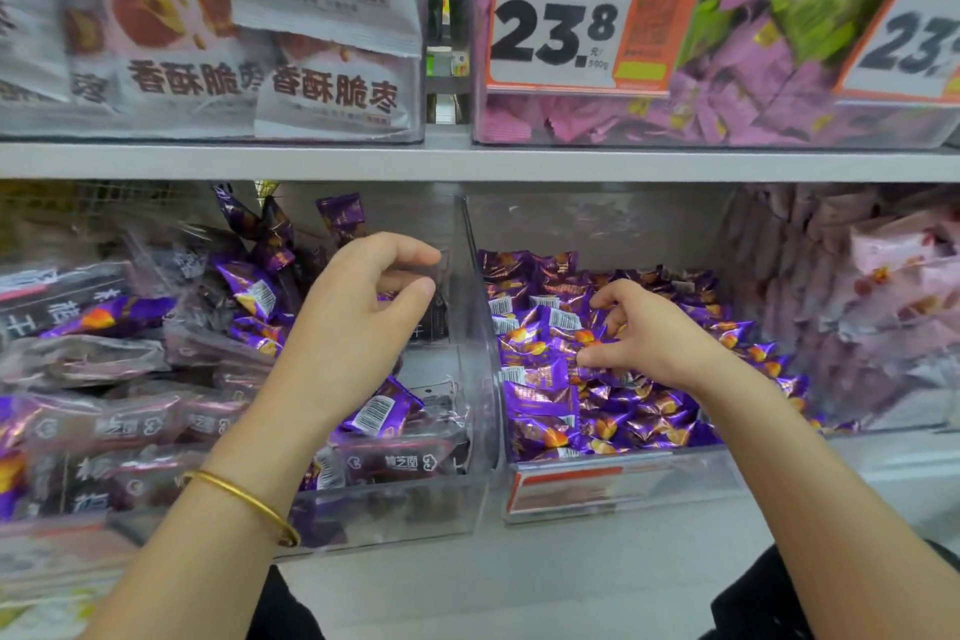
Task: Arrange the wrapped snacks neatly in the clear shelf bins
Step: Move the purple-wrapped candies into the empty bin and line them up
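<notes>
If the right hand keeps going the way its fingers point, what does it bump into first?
The purple snacks piled in the clear bin. The right hand curls down and left into that pile and seems to touch it, though depth is unclear.

Beneath the shelf board (467, 161), the left bin (395, 509) and right bin (675, 489) stand side by side, the left hand (353, 327) over the first, the right hand (649, 338) down among snacks (561, 411) in the second.
</notes>
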Available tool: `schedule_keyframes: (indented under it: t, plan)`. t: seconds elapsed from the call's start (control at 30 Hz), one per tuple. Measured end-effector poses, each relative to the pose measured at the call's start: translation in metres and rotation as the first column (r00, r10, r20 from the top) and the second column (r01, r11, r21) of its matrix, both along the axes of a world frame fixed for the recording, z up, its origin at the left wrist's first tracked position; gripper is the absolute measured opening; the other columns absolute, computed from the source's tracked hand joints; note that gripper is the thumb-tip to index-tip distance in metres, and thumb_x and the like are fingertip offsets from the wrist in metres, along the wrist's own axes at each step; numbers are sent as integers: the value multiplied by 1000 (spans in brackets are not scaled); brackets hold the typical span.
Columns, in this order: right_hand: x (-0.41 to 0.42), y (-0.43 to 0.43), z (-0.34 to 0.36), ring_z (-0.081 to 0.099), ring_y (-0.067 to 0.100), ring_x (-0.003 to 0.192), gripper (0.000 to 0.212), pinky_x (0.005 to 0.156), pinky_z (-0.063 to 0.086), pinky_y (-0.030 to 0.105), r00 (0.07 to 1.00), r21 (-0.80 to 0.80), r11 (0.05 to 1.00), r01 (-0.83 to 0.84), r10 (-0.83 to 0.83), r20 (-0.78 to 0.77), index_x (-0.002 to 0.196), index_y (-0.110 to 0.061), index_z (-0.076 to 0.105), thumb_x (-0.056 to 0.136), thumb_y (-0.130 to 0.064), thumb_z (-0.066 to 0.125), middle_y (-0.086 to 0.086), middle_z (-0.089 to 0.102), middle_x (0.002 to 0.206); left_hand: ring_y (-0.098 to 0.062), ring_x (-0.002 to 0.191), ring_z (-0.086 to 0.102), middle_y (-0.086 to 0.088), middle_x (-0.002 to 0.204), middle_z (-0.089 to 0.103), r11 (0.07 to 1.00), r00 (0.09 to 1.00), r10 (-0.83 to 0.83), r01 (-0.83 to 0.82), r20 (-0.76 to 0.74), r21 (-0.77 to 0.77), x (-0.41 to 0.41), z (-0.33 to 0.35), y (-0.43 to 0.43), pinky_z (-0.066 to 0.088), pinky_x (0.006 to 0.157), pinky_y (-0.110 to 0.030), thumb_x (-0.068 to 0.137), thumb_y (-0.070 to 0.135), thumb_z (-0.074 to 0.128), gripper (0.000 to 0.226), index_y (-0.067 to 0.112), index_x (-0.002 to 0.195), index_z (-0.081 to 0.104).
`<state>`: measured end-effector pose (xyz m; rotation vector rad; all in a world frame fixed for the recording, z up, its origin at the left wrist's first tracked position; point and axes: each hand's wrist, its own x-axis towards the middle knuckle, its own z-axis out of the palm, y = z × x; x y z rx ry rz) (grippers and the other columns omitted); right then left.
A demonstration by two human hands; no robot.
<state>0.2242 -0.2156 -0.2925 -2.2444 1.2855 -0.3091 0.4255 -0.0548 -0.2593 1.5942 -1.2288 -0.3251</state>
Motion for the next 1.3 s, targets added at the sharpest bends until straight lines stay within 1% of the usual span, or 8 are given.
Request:
schedule_keyframes:
  t: [0.37,0.5,0.63,0.73,0.87,0.97,1.07,1.3]
  plan:
    - [-13,4,4,57,18,92,75,72,46,28,1000,-4,1000,5,-4,15,132,-16,42,69,-28,82,1,52,106,-1,85,63,1,104,62,1000,1000,25,-25,4,17,-1,0,0,38,63,-8,90,10,57,27,38,92,58]
    - [-11,18,14,58,14,83,54,66,41,18,999,-179,984,9,0,53,119,-15,53,73,-27,78,-1,55,102,-6,88,64,-1,107,63,999,999,42,-43,-16,-17,2,4,5,44,69,-19,89,9,57,29,37,91,58]
    - [4,71,46,61,7,77,20,66,46,14,881,-269,955,-127,233,412,93,-25,63,78,-16,73,-8,63,89,-5,87,65,0,106,64,993,996,81,-85,-47,-85,9,13,17,49,65,-10,89,8,54,26,34,92,59]
    - [43,110,70,58,5,80,18,72,44,13,797,-395,831,-390,520,307,95,-22,66,81,-11,67,-9,64,90,-5,84,67,-6,104,65,984,991,91,-106,-102,-147,16,18,29,50,67,-9,91,2,51,27,28,93,59]
    - [118,116,66,55,16,97,36,86,44,29,764,-150,754,-640,603,-228,118,-10,56,88,-28,62,5,60,114,-6,87,67,-5,102,63,977,989,92,-113,-118,-183,24,23,42,51,68,-12,91,-5,47,30,23,94,58]
    - [150,108,42,55,27,92,33,71,46,32,670,46,761,-647,596,-442,98,-5,56,87,-36,63,9,60,95,-4,85,67,-2,100,64,979,987,98,-118,-124,-166,31,23,52,49,67,-9,92,-3,47,26,18,99,59]
    - [152,99,24,48,20,77,38,57,40,29,746,160,806,-570,589,-311,93,-6,51,76,-29,76,4,50,81,-4,84,67,-3,103,64,979,987,98,-118,-125,-166,38,22,58,50,68,-11,92,-2,48,24,18,99,60]
    - [157,101,20,51,17,111,76,92,44,25,849,229,838,-495,523,-77,135,-11,41,71,-24,81,5,51,128,-4,76,68,0,93,68,986,987,80,-98,-136,-132,45,19,66,50,68,-12,91,0,49,26,22,99,60]
